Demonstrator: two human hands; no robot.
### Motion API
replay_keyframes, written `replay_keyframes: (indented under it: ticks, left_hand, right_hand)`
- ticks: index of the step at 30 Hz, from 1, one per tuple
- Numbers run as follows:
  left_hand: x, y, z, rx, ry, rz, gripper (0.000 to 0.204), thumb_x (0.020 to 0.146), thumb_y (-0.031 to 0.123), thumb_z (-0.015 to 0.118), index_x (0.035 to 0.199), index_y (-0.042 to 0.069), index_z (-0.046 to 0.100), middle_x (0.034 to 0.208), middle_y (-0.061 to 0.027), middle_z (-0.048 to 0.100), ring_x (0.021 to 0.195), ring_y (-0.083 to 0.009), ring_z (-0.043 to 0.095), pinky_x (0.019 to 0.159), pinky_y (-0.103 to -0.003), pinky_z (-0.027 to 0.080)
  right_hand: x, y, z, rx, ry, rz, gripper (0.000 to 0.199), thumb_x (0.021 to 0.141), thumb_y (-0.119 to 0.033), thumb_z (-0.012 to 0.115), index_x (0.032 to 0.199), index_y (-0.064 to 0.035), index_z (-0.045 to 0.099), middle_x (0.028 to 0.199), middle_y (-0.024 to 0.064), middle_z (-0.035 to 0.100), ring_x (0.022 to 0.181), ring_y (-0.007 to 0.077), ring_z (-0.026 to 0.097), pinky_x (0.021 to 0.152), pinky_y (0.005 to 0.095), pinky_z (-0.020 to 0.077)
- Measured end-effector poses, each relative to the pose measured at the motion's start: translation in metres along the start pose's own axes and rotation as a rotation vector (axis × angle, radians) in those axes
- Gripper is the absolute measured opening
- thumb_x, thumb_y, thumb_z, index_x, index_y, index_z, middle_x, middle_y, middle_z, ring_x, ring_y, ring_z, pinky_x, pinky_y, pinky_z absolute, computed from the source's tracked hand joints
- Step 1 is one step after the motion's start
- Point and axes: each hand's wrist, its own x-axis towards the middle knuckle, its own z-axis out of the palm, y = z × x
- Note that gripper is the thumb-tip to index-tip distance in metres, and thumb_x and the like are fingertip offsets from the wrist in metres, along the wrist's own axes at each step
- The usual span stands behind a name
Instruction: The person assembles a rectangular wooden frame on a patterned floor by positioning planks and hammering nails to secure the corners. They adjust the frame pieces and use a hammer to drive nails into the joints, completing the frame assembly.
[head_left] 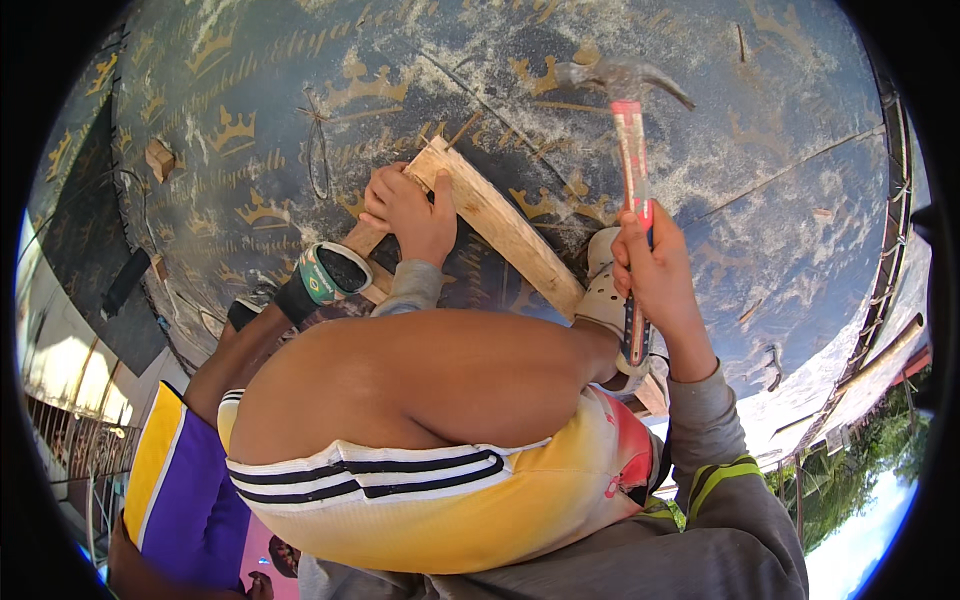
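My right hand [655, 265] is closed round the handle of a claw hammer [630, 150], held up on the right with its metal head toward the far side. My left hand [412, 215] grips the far end of a pale wooden board [510, 235], its fingers bent over the wood where a second board [362, 240] meets it. The first board slants down to the right, its near end by a light clog [597, 285] with holes. Part of the second board is hidden under my left hand and my leg. A thin strip [464, 130] sticks up near the joint.
The dark, dusty panel [720, 180] beneath bears gold crown prints. A wood offcut [158, 160] and a loop of wire [318, 150] lie to the left. Close on the left is a leg in purple shorts [195, 490], its foot in a green-strapped sandal [318, 280].
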Motion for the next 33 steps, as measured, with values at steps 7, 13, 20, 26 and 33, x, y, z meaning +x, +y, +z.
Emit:
replay_keyframes:
  ticks: [7, 13, 20, 26, 33]
  left_hand:
    - [-0.002, -0.002, 0.008, 0.010, -0.017, 0.007, 0.056, 0.092, 0.042, 0.062, 0.124, -0.001, 0.046, 0.125, -0.0203, 0.041, 0.127, -0.0401, 0.028, 0.103, -0.068, 0.011]
    - [0.001, -0.003, 0.012, -0.029, -0.013, 0.025, 0.055, 0.091, 0.040, 0.063, 0.124, -0.001, 0.047, 0.124, -0.0199, 0.042, 0.125, -0.0394, 0.029, 0.102, -0.066, 0.014]
    - [-0.002, 0.003, 0.005, 0.015, -0.009, -0.013, 0.060, 0.090, 0.041, 0.065, 0.131, 0.003, 0.045, 0.131, -0.0190, 0.041, 0.133, -0.0414, 0.024, 0.105, -0.069, 0.008]
    - [0.002, 0.019, -0.005, -0.066, -0.021, -0.058, 0.066, 0.086, 0.044, 0.070, 0.142, 0.017, 0.048, 0.148, -0.0179, 0.035, 0.144, -0.0434, 0.015, 0.110, -0.072, 0.002]
    - [0.037, 0.045, 0.013, 0.119, 0.033, 0.265, 0.027, 0.090, 0.031, 0.072, 0.110, 0.013, 0.073, 0.119, -0.0024, 0.065, 0.130, -0.0300, 0.046, 0.112, -0.065, 0.017]
  right_hand:
    - [0.020, -0.012, -0.018, 0.000, 0.162, -0.097, 0.023, 0.108, -0.029, 0.050, 0.104, -0.0066, 0.048, 0.069, -0.0014, 0.044, 0.048, 0.0048, 0.041, 0.043, 0.0226, 0.0363]
    - [0.030, -0.008, -0.007, -0.323, -0.158, -0.011, 0.022, 0.106, -0.025, 0.052, 0.100, -0.0045, 0.049, 0.065, -0.0016, 0.046, 0.049, 0.0060, 0.044, 0.044, 0.0252, 0.0386]
    - [0.058, -0.047, -0.036, -0.107, 0.068, -0.108, 0.025, 0.105, -0.028, 0.054, 0.093, -0.0055, 0.051, 0.065, -0.0017, 0.046, 0.047, 0.0062, 0.043, 0.043, 0.0255, 0.0379]
    - [0.078, -0.037, -0.043, -0.282, -0.108, -0.123, 0.028, 0.105, -0.029, 0.054, 0.091, -0.0052, 0.051, 0.065, -0.0004, 0.049, 0.047, 0.0066, 0.044, 0.042, 0.0263, 0.0384]
    - [0.081, -0.033, -0.039, -0.298, -0.108, -0.149, 0.030, 0.104, -0.030, 0.056, 0.091, -0.0034, 0.052, 0.066, 0.0007, 0.052, 0.046, 0.0079, 0.047, 0.042, 0.0270, 0.0402]
